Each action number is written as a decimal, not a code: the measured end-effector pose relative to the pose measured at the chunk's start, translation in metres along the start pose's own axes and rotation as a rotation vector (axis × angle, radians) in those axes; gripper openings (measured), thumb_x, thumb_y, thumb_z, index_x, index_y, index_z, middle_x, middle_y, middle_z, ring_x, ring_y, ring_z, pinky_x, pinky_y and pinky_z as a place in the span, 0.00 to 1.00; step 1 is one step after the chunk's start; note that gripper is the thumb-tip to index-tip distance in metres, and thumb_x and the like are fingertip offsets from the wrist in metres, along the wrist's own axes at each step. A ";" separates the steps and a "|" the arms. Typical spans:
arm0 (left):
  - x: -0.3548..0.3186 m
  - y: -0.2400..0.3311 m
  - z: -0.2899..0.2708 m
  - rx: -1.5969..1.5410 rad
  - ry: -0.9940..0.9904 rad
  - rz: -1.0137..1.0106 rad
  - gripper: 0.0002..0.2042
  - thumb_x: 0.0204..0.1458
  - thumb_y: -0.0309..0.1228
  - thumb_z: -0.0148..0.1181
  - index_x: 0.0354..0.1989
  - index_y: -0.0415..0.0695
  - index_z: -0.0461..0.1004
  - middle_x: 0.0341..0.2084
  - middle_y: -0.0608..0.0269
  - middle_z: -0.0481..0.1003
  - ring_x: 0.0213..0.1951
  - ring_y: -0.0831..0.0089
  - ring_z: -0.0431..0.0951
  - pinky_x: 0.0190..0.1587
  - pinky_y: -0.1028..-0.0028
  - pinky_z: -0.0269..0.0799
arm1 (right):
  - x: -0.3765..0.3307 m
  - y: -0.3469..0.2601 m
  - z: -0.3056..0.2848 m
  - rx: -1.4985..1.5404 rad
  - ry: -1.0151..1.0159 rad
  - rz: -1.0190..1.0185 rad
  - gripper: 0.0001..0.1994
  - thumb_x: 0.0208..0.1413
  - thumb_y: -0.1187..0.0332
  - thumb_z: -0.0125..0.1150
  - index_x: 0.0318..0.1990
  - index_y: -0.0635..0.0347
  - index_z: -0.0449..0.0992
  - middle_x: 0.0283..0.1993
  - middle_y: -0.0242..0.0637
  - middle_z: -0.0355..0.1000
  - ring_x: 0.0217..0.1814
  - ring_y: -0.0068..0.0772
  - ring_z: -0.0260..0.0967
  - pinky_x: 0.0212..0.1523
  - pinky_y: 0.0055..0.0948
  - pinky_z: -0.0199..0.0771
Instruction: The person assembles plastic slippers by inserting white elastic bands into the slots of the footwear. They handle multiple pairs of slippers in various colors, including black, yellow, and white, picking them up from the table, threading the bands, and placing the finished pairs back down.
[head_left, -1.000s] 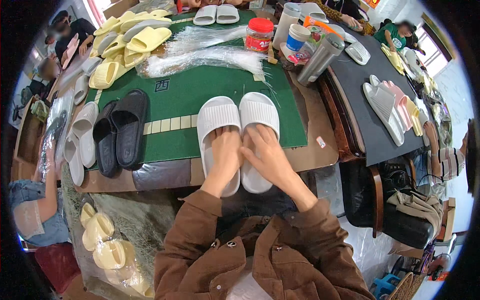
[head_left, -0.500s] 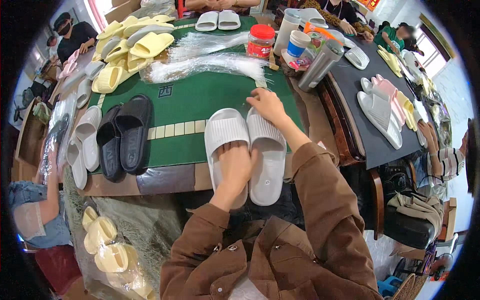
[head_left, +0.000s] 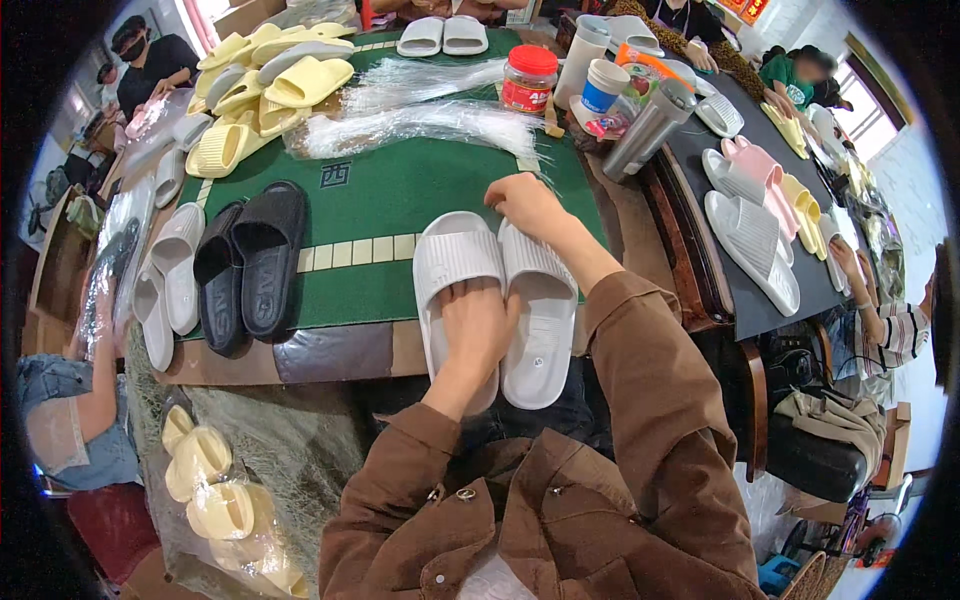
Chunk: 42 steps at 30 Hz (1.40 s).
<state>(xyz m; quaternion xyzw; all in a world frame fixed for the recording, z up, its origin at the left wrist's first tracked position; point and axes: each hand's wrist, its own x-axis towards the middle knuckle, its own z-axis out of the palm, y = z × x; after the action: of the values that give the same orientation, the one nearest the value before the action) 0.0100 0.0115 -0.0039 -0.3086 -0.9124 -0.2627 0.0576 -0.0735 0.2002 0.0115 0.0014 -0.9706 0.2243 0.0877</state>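
A pair of light grey slippers lies side by side before me, heels over the table's near edge. My left hand [head_left: 474, 330] reaches into the left slipper [head_left: 455, 245], gripping it with fingers hidden under the ribbed strap; its thumb lies by the inner edge of the right slipper [head_left: 540, 350]. My right hand [head_left: 530, 208] is at the toe of the right slipper, fingers bent and closed. What its fingertips hold, if anything, is too small to tell. Just beyond is a bundle of thin clear plastic strands [head_left: 430, 130]. A black slipper pair [head_left: 268, 260] sits to the left.
A green mat [head_left: 360, 215] covers the table. Yellow and grey slippers [head_left: 310, 80] are heaped at the far left. A red-lidded jar [head_left: 528, 85], a cup [head_left: 603, 88] and a metal flask [head_left: 650, 130] stand far right. Bagged yellow slippers [head_left: 225, 510] lie lower left; several people sit around.
The view has shifted slightly. My right hand has drawn in a little at the slipper's toe, its fingers more curled. My left hand stays inside the left slipper.
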 end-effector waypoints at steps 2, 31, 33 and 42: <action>-0.002 -0.004 0.006 0.013 0.075 0.032 0.17 0.49 0.40 0.57 0.29 0.33 0.78 0.32 0.42 0.77 0.40 0.47 0.75 0.50 0.54 0.64 | 0.000 -0.011 -0.002 -0.117 -0.009 -0.008 0.07 0.47 0.74 0.58 0.34 0.61 0.80 0.34 0.45 0.78 0.39 0.45 0.76 0.43 0.36 0.75; 0.116 -0.031 -0.028 -0.733 0.003 0.020 0.07 0.54 0.26 0.54 0.36 0.34 0.73 0.24 0.50 0.78 0.26 0.62 0.79 0.31 0.67 0.72 | -0.044 -0.056 -0.014 0.552 0.549 0.041 0.05 0.51 0.77 0.59 0.35 0.65 0.78 0.33 0.44 0.74 0.31 0.39 0.75 0.33 0.33 0.73; 0.120 -0.033 -0.022 -0.747 -0.004 0.018 0.07 0.55 0.27 0.53 0.35 0.34 0.73 0.24 0.51 0.77 0.25 0.65 0.78 0.30 0.68 0.71 | -0.042 -0.053 -0.012 0.468 0.620 -0.005 0.05 0.51 0.77 0.59 0.35 0.64 0.78 0.33 0.44 0.73 0.32 0.41 0.74 0.34 0.34 0.73; 0.112 -0.043 -0.014 -0.998 -0.126 -0.133 0.06 0.56 0.28 0.56 0.35 0.38 0.76 0.25 0.71 0.72 0.27 0.83 0.67 0.30 0.81 0.63 | -0.047 -0.052 -0.006 0.494 0.580 0.028 0.05 0.51 0.78 0.59 0.35 0.63 0.78 0.36 0.42 0.71 0.34 0.40 0.73 0.35 0.33 0.74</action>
<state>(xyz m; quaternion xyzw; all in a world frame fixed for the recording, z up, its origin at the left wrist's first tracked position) -0.1060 0.0351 0.0187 -0.2551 -0.6949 -0.6508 -0.1688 -0.0242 0.1543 0.0313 -0.0541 -0.8220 0.4436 0.3529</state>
